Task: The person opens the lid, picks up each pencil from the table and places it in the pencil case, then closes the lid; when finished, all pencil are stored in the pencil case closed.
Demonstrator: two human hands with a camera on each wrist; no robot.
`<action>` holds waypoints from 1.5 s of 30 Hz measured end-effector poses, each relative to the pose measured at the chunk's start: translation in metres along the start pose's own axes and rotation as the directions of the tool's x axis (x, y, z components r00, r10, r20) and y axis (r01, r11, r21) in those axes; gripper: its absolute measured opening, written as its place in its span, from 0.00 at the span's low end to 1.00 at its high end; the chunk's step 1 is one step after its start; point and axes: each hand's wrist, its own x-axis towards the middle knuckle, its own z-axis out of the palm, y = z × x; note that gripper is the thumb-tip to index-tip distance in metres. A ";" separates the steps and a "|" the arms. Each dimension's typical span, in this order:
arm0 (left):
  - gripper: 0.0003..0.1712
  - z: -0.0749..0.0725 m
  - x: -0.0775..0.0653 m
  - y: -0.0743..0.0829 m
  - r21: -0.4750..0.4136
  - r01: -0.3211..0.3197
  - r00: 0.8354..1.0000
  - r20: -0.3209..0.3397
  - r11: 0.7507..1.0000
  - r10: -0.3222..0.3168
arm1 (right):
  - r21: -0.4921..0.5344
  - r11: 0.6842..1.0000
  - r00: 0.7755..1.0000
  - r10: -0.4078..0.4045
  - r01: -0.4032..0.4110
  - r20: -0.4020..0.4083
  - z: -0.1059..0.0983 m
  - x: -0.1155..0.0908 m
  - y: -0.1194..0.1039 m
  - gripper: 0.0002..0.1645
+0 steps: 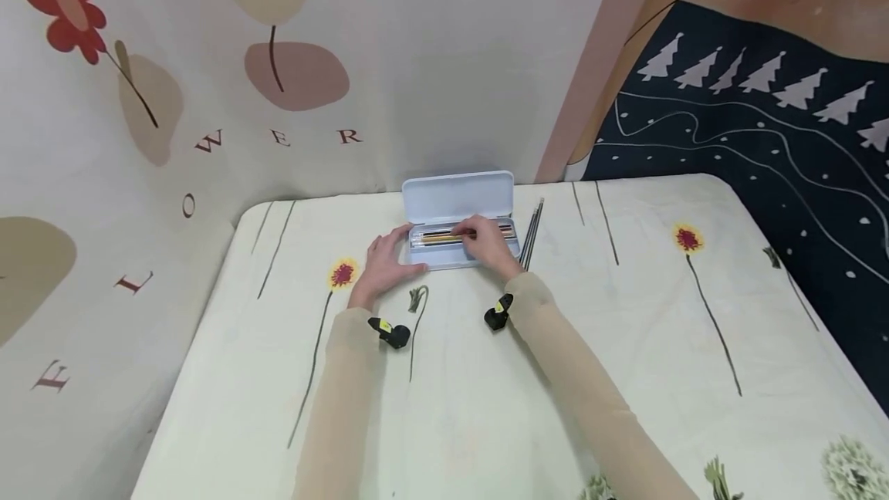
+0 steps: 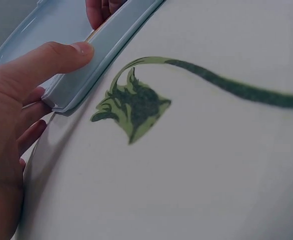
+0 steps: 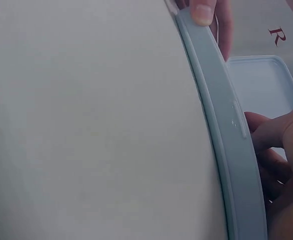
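A light blue pencil case (image 1: 451, 259) lies with its lid (image 1: 458, 197) raised at the back. Several pencils (image 1: 434, 238) are inside, a yellow one among them. My left hand (image 1: 384, 265) grips the case's left end; in the left wrist view the thumb (image 2: 69, 57) presses its front wall, with other fingers around the end. My right hand (image 1: 489, 244) reaches into the tray, its curled fingers pinching a pencil. In the right wrist view the case wall (image 3: 231, 145) partly hides those fingers (image 3: 271, 132), and the pencil's held part cannot be seen.
Several dark pencils (image 1: 532, 236) lie together just right of the case. A white cloth (image 1: 458, 407) printed with flowers covers the table. Behind the case hangs a pale printed curtain (image 1: 451, 83); a dark tree-patterned cloth (image 1: 750, 137) is at the right.
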 end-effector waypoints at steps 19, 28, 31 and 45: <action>0.52 0.002 0.000 0.000 0.020 0.012 1.000 0.001 1.000 -0.012 | 0.291 0.956 0.961 0.119 -0.042 -0.252 -0.009 -0.020 0.005 0.11; 0.53 0.002 0.001 -0.006 0.037 -0.017 1.000 -0.006 0.999 0.018 | 0.436 0.899 0.893 0.218 -0.027 -0.393 -0.027 -0.045 0.008 0.10; 0.53 0.003 0.000 -0.007 0.032 -0.018 1.000 -0.004 0.999 0.018 | 0.418 0.908 0.882 0.216 -0.024 -0.420 -0.035 -0.052 0.007 0.11; 0.53 0.002 0.003 -0.001 0.009 0.006 1.000 0.003 1.000 -0.006 | 0.406 0.909 0.808 0.308 -0.095 -0.502 -0.045 -0.068 0.019 0.12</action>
